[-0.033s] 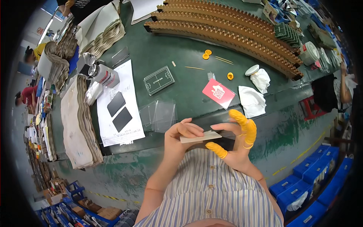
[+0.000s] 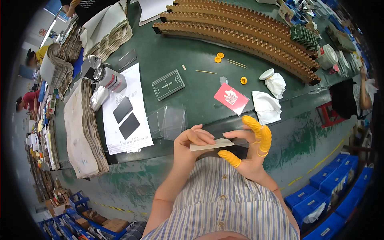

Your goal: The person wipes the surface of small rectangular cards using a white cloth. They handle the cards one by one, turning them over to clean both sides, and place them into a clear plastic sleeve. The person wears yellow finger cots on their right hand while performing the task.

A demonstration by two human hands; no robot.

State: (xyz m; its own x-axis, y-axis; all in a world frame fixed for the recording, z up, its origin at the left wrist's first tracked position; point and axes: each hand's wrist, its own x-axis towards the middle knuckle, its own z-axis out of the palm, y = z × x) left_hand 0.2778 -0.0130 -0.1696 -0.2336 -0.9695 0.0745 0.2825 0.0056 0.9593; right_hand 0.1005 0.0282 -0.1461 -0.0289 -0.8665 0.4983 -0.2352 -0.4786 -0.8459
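My left hand [image 2: 192, 141] is closed on a thin, pale, card-like flat piece [image 2: 206, 146], held level in front of my striped shirt. My right hand [image 2: 254, 154] is beside its right end, with yellow finger cots on the thumb and some fingers. Its bare index fingertip is close to the piece's far edge and the cotted thumb lies below; the fingers are apart, and contact is hard to make out. Beyond my hands lie clear plastic sheets [image 2: 170, 120], a red card [image 2: 231, 99] and a dark green plate with a white pitch outline [image 2: 168, 85].
Brown slotted racks [image 2: 236, 34] span the far side of the green table. White cloths [image 2: 267, 107], yellow finger cots [image 2: 243, 80] and thin sticks [image 2: 206, 72] lie nearer. At left are a paper sheet [image 2: 140, 138] with two black plates, a metal bottle [image 2: 112, 80] and wavy stacked sheets [image 2: 82, 132].
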